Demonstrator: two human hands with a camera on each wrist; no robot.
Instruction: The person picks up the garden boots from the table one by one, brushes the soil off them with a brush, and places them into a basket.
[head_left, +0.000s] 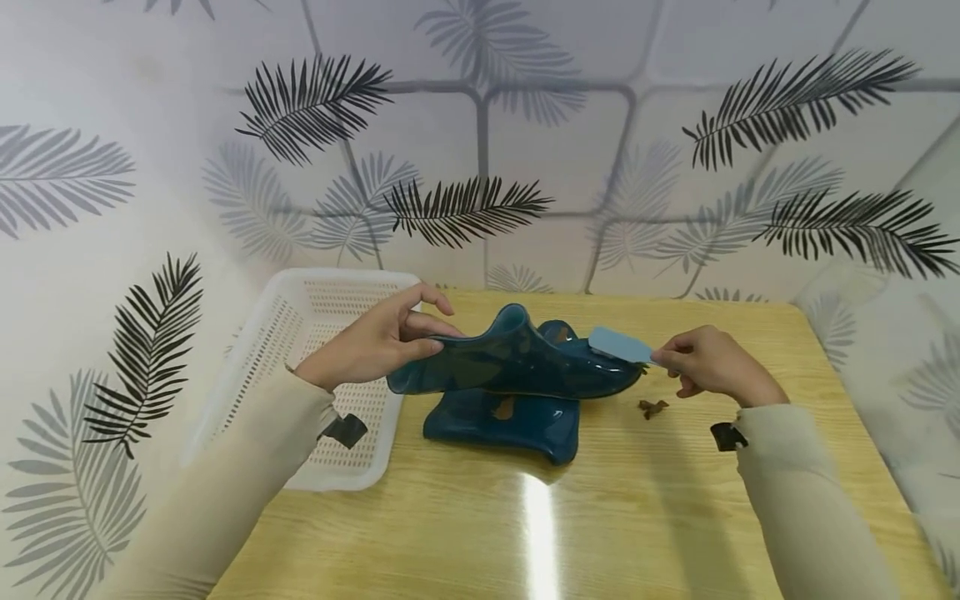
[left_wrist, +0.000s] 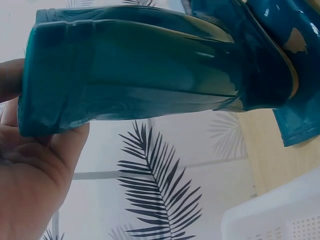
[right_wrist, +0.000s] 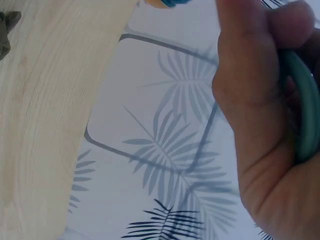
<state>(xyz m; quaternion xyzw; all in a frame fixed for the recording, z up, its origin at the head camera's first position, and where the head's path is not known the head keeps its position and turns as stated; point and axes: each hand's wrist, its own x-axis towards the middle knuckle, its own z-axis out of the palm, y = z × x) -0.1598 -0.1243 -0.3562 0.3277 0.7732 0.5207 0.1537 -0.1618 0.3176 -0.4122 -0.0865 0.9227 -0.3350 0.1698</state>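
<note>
A glossy dark teal rubber boot point(head_left: 517, 362) is held sideways above the table, toe to the right. My left hand point(head_left: 382, 342) grips the top of its shaft, thumb on the near side; the left wrist view shows the shaft point(left_wrist: 135, 70) close up. Thumb and fingers of my right hand point(head_left: 712, 362) pinch the handle of a light blue brush point(head_left: 618, 344), which lies against the toe. In the right wrist view, part of a curved green handle point(right_wrist: 304, 107) shows inside the hand. Underneath, a second teal boot point(head_left: 502, 425) with a brown patch lies on the table.
A white perforated plastic basket point(head_left: 378, 467) stands at the left of the wood-grain table point(head_left: 615, 517). A small crumpled brown scrap point(head_left: 653, 407) lies right of the boots. Behind rises a wall covering point(head_left: 547, 150) with a leaf print.
</note>
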